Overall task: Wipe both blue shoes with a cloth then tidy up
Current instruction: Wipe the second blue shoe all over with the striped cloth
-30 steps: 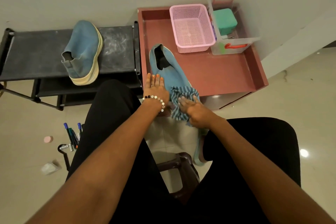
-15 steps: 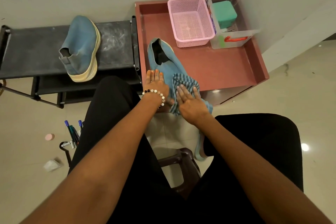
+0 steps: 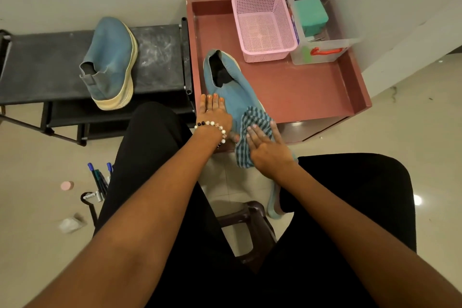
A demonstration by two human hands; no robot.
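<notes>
Closest, the right hand (image 3: pixel 266 149) lies flat with straight fingers on the striped cloth (image 3: pixel 252 130), pressing it onto the toe end of a blue shoe (image 3: pixel 231 87). The left hand (image 3: pixel 215 114) lies flat too, fingers straight, against the shoe's side to keep it from sliding. This shoe lies on the red counter (image 3: pixel 300 90), with its toe at the near edge. So I think the wiping of this shoe is only partly done. Farther left, the other blue shoe (image 3: pixel 111 62) lies on its side on the black shelf (image 3: pixel 37 67); nobody is touching it. Farthest back stands a pink basket (image 3: pixel 263 25). The tidying up is left to do.
</notes>
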